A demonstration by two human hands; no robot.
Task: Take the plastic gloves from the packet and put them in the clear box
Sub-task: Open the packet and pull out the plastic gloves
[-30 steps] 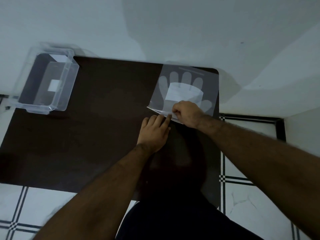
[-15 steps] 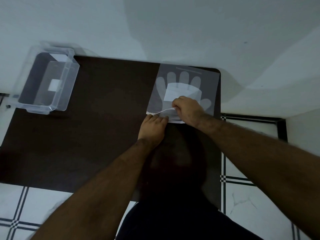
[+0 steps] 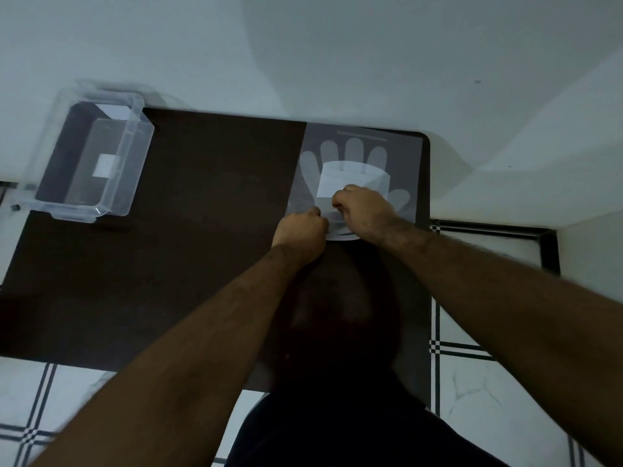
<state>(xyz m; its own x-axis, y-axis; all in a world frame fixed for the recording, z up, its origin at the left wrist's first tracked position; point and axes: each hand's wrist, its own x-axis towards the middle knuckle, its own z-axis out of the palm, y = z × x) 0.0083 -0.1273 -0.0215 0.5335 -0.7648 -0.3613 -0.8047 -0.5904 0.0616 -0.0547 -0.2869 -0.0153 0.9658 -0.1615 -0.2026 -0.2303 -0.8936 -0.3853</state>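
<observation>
2 hands grip the near edge of the packet (image 3: 404,170) at the far right corner of the desk (image 3: 202,230). Left hand (image 3: 300,229) and right hand (image 3: 364,210) are both fisted on it. Gloves remain inside. Box (image 3: 135,156) sits at the far left corner.

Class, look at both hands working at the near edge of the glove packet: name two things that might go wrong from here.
1. The packet lies at the table's far right corner; tugging might drag it off.
2. Both hands, left and right, pinch thin film, which may tear or release several gloves at once, far from the clear box.
</observation>
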